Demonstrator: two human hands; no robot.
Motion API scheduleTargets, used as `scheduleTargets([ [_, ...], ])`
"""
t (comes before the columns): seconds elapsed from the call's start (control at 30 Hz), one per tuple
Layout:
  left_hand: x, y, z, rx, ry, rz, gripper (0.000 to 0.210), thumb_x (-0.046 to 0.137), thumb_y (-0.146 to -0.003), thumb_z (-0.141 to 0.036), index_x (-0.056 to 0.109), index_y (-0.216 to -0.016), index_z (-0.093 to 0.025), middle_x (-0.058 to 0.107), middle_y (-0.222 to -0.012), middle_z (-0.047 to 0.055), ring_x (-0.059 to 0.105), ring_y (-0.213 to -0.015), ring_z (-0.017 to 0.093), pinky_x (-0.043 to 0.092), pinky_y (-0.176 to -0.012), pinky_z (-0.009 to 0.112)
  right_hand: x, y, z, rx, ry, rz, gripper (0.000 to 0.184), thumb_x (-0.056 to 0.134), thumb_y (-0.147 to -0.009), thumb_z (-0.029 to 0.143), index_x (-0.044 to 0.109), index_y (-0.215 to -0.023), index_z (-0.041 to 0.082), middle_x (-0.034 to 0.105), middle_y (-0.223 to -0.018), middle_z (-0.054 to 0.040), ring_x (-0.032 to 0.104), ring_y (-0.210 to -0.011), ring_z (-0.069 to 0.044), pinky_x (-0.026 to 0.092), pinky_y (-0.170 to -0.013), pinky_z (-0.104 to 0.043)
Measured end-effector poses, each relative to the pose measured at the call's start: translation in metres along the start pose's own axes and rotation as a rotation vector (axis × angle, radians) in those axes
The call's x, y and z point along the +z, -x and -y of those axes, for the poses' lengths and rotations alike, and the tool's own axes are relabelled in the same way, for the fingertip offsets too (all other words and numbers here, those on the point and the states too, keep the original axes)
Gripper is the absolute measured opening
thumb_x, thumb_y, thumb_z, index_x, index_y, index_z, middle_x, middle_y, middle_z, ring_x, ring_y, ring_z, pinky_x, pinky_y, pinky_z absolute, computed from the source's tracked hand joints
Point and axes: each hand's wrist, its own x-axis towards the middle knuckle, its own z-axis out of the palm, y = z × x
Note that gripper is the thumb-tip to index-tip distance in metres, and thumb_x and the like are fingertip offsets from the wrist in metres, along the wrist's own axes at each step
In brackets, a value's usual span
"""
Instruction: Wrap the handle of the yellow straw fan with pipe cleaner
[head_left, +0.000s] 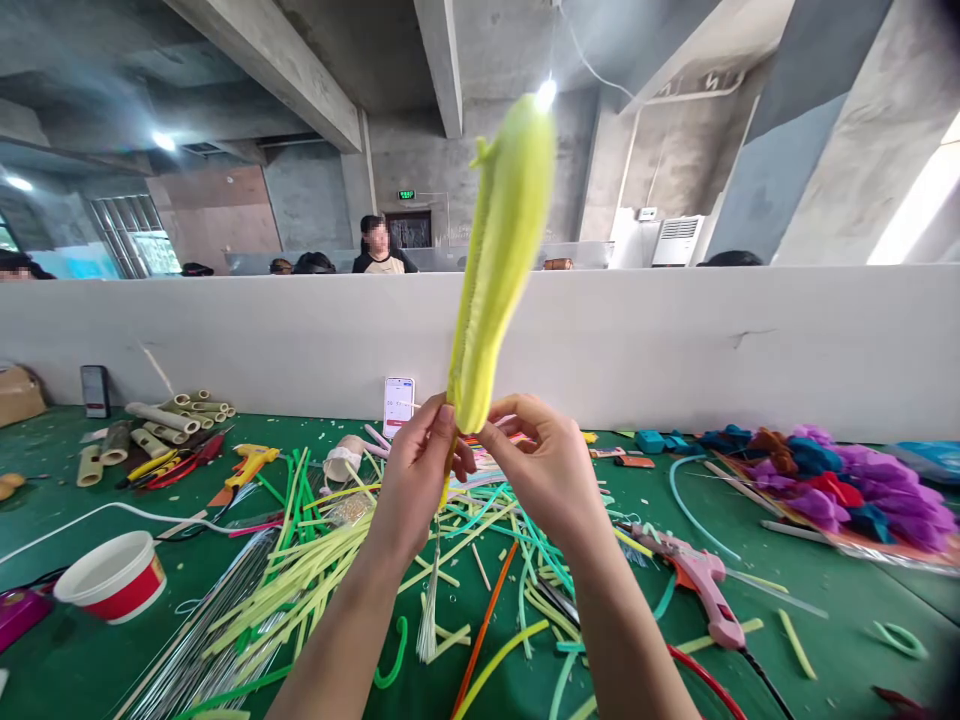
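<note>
A long yellow-green fuzzy piece (501,260), shaped like a folded leaf and apparently built from chenille stems, stands upright before me. My left hand (420,455) is closed around its thin yellow stem, just under the piece. The thumb and fingers of my right hand (536,455) pinch its lower tip; the fingertips are partly hidden behind it. A bundle of thin wires (428,610) hangs down below my left hand. Beneath both hands lie loose pale yellow chenille stems (300,590) and teal chenille stems (544,545).
On the green table (847,640) are a pink glue gun (701,580) at right, a yellow glue gun (251,465) at left and a paper cup (116,577). Purple fluffy material (881,490) lies far right. A phone (399,405) leans on the white partition (300,335); a person (382,250) is beyond.
</note>
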Motion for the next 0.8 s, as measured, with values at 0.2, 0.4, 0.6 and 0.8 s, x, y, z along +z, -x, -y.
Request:
scheduleTargets([
  [0.2, 0.002, -0.002, 0.004, -0.002, 0.099, -0.093, 0.033, 0.074, -0.083, -0.048, 0.069, -0.092, -0.016, 0.049, -0.058, -0.006, 0.038, -0.045, 0.004, 0.029, -0.040, 0.015, -0.002, -0.003, -0.002, 0.033, -0.025, 0.078, 0.014, 0.064, -0.088, 0.033, 0.068, -0.084, 0.020, 0.065, -0.071, 0.0000, 0.054, -0.059, -0.014, 0.040, -0.053, -0.027],
  [0.4, 0.004, -0.002, -0.001, -0.016, 0.304, -0.178, 0.028, 0.084, -0.074, -0.034, 0.063, -0.080, -0.017, 0.056, -0.060, -0.005, 0.044, -0.044, 0.003, 0.030, -0.037, 0.012, 0.002, -0.001, 0.005, -0.001, -0.064, 0.079, 0.012, 0.069, -0.086, 0.031, 0.070, -0.082, 0.020, 0.071, -0.078, -0.0021, 0.060, -0.068, -0.016, 0.047, -0.061, -0.029],
  [0.6, 0.006, 0.000, -0.006, -0.029, 0.380, -0.105, 0.022, 0.081, -0.076, -0.029, 0.063, -0.080, -0.017, 0.054, -0.055, -0.006, 0.041, -0.040, 0.002, 0.026, -0.034, 0.010, 0.000, -0.001, 0.005, -0.019, -0.140, 0.055, 0.012, 0.070, -0.084, 0.030, 0.070, -0.080, 0.018, 0.073, -0.080, -0.0043, 0.065, -0.072, -0.018, 0.050, -0.062, -0.031],
  [0.8, 0.009, 0.003, -0.010, -0.009, 0.415, -0.106, 0.022, 0.080, -0.078, -0.024, 0.067, -0.094, -0.021, 0.060, -0.068, -0.005, 0.044, -0.041, 0.001, 0.029, -0.034, 0.009, 0.005, 0.004, 0.006, -0.097, -0.112, -0.093, 0.011, 0.069, -0.086, 0.027, 0.070, -0.078, 0.019, 0.071, -0.078, -0.0031, 0.062, -0.070, -0.016, 0.049, -0.061, -0.030],
])
